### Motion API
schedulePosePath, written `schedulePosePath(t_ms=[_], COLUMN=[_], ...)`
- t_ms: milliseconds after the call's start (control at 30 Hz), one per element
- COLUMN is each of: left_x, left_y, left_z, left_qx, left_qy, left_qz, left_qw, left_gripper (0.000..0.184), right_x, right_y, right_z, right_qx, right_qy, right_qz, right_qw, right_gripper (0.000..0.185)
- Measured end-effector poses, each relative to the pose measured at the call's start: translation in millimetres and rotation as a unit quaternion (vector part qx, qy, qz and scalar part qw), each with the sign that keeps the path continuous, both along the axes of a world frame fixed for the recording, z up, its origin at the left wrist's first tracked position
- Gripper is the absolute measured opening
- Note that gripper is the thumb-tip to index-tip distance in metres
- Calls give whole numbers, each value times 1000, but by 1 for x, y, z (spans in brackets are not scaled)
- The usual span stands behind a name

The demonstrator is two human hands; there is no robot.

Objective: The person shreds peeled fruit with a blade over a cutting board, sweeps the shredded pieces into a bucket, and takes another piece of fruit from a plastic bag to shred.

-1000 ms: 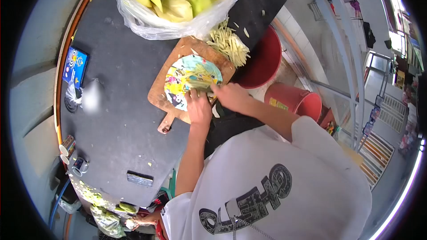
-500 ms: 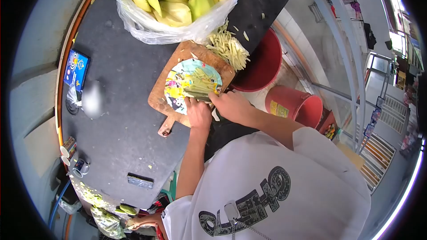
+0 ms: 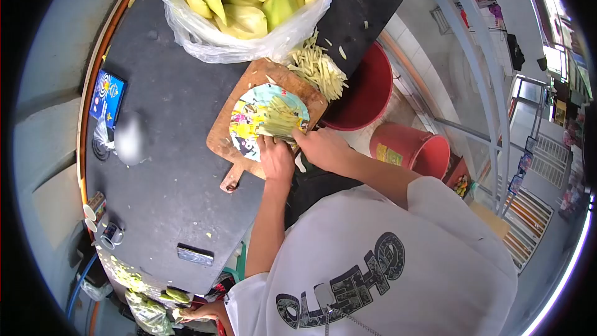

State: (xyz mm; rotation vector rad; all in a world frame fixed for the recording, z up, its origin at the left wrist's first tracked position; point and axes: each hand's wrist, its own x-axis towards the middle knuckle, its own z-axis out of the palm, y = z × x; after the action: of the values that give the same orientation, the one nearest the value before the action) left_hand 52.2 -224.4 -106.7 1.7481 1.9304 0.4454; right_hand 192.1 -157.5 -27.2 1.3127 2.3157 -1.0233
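Bearing all, the dark counter [image 3: 180,205]. At its far side, a full plastic bag [image 3: 217,51] of peeled pieces, likely heavy and saggy, best lifted from beneath. Nearer, a stiff wooden board [image 3: 221,137], best taken by its handle [image 3: 232,177]; on top, a round patterned mat [image 3: 264,92]. By the board's far corner, loose strips [image 3: 318,71]. At the mat's near edge, right hand [image 3: 323,148], fingers curled, contents hidden; left hand [image 3: 278,160], fingers bent together, grip impossible to tell. Touching them, on the mat, pale-green slices [image 3: 278,117], probably firm, damp, slippery; best pinched along both sides.
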Motion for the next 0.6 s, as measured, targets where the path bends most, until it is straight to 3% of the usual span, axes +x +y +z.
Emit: schedulePosePath(t_ms=[67, 167, 500, 600], left_x=[2, 0, 1, 1], left_y=[-3, 1, -2, -2], left_z=[-3, 2, 5, -1], left_qx=[13, 1, 58, 85], left_qy=[-5, -17, -19, -27], left_qz=[-2, -4, 7, 21], left_qw=[1000, 1000, 998, 996], left_gripper=[19, 18, 17, 18], right_x=[0, 9, 12, 10], right_y=[-3, -7, -11, -9], right_z=[3, -36, -41, -2], right_qx=[-2, 26, 39, 14], right_qy=[-2, 15, 3, 4], right_qz=[3, -27, -10, -6], right_qw=[1000, 999, 999, 1000], right_gripper=[25, 24, 24, 26])
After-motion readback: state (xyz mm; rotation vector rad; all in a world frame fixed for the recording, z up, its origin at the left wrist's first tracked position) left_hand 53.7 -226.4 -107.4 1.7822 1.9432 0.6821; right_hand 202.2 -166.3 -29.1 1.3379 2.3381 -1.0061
